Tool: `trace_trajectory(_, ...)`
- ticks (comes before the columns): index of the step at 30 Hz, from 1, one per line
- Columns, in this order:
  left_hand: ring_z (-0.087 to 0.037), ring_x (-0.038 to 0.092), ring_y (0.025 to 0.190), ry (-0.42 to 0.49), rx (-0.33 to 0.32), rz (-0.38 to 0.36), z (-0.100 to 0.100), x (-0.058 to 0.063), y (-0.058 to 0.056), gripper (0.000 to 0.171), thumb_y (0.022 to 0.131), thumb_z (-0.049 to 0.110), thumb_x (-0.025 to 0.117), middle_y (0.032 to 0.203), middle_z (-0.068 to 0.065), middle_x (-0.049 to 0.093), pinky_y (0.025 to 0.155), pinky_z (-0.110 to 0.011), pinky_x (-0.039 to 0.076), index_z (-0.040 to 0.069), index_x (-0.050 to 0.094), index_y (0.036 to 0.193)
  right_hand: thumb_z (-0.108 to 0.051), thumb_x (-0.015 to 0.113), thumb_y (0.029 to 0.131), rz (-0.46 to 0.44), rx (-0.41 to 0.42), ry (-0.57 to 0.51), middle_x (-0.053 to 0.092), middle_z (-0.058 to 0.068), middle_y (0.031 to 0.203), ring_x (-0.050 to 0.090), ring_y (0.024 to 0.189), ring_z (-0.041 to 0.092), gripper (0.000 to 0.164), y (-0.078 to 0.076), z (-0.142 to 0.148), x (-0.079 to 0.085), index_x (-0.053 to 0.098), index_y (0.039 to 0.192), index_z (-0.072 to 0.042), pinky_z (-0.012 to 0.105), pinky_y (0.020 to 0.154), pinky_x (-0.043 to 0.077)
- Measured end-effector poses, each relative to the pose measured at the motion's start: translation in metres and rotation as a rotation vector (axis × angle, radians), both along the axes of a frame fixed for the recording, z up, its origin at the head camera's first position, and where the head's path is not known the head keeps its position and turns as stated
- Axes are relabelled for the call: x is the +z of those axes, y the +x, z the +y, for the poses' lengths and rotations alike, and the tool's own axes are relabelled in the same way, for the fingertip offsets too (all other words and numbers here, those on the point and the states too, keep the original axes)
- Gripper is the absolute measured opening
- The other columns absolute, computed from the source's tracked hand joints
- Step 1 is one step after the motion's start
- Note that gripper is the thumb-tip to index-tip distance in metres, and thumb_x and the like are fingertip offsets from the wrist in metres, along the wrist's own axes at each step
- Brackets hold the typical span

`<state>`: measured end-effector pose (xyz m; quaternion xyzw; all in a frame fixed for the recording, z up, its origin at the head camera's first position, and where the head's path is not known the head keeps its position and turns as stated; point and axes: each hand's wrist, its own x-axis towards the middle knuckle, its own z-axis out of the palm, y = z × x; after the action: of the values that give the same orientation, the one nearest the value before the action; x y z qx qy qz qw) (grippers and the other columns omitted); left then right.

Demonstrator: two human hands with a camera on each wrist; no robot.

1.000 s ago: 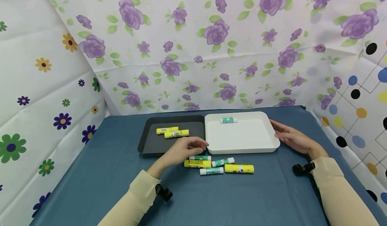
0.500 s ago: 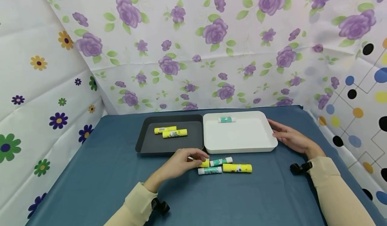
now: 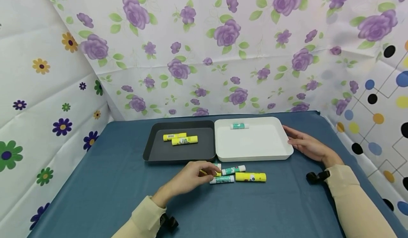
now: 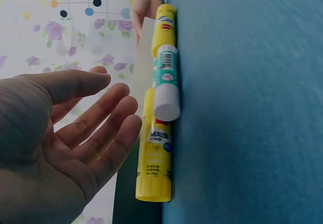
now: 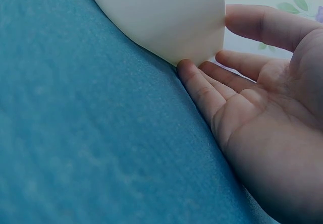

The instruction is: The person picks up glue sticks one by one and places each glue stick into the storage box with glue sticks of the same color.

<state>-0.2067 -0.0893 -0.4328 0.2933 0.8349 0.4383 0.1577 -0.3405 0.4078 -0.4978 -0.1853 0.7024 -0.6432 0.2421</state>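
Note:
My left hand hovers at the left end of a loose group of glue sticks, fingers relaxed and holding nothing. It partly covers a large yellow glue stick. Beside this lie a green-and-white glue stick, another green-and-white one and a second large yellow glue stick. One more green label peeks out behind the hand. My right hand rests its fingertips against the right side of the white tray; in the right wrist view its extended fingers touch the tray's outer corner.
A dark grey tray stands against the white tray's left side, with two yellow glue sticks in it. Near the back of the white tray lies a green-and-white glue stick. Patterned cloth hangs behind the blue-covered table.
My left hand has come down and toward me from the trays' front edges to the loose glue sticks. The right hand stays at the white tray.

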Motion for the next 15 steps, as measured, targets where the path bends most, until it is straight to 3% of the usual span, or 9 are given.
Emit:
trace_trajectory(10,-0.009,0.066,0.098,-0.033,-0.003,0.040,-0.0005,-0.0078,0.0009,0.027,0.102,0.006,0.068,0.114,-0.002,0.073,0.083,-0.028,0.056,0.017,0.074,0.126,-0.011,0.046,0.112,-0.001,-0.014,0.005,-0.012,0.011,0.174,-0.003,0.160,0.028,0.074,0.0025,-0.0019,0.0024,-0.002,0.169,-0.016,0.013,0.105,0.039)
trace_trajectory(15,-0.007,0.066,0.098,-0.043,-0.011,0.044,-0.0001,-0.0089,-0.0002,0.027,0.101,0.006,0.069,0.114,-0.002,0.073,0.084,-0.028,0.056,0.017,0.074,0.125,-0.010,0.045,0.113,-0.006,-0.018,0.008,-0.012,0.009,0.174,0.000,0.160,0.023,0.074,0.0030,-0.0020,0.0025,-0.002,0.169,-0.017,0.013,0.106,0.039)
